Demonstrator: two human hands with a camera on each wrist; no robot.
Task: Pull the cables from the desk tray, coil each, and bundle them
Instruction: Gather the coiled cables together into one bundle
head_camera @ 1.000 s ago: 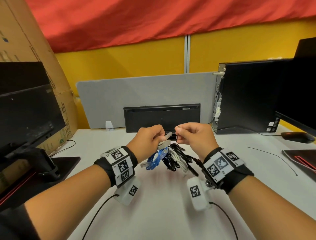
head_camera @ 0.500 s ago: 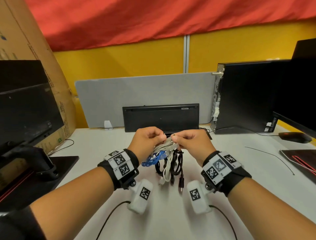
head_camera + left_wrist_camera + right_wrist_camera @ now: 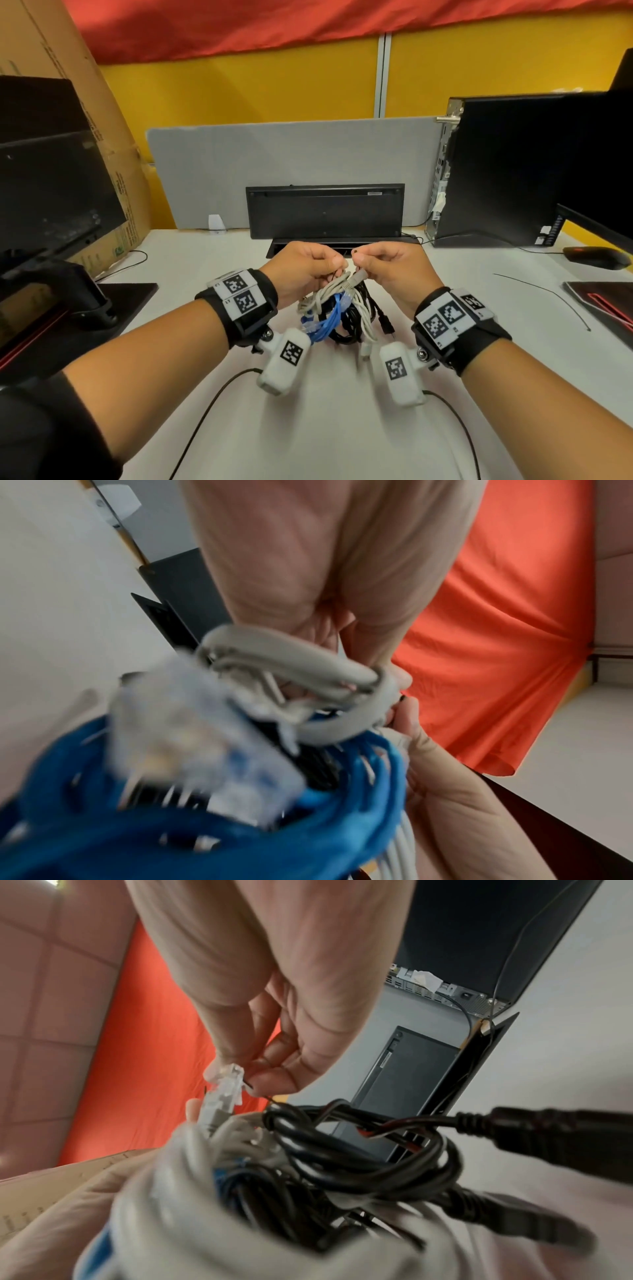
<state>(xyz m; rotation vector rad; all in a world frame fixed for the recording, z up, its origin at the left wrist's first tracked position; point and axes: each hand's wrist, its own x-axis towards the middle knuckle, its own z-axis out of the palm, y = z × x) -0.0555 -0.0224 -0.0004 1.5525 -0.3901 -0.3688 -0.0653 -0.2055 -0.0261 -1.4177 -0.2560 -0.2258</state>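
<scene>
Between the 2 hands, raised over the white table (image 3: 178,270), hangs a bundle of 3 coiled cables. The left hand (image 3: 301,270) curls its fingers around the top loops of the grey network cable (image 3: 329,291), whose turns cross over the blue network cable (image 3: 325,320) dangling just below that wrist. The right hand (image 3: 394,270) pinches a thin black tie (image 3: 356,253) between thumb and fingertips, with the grey cable's clear plug (image 3: 224,1080) touching those fingertips. Under the right hand, the black cable (image 3: 371,310) hangs in loops, its plug pointing down. Beyond both hands sits the open black desk tray (image 3: 277,247), with a black keyboard (image 3: 325,210) upright behind it.
</scene>
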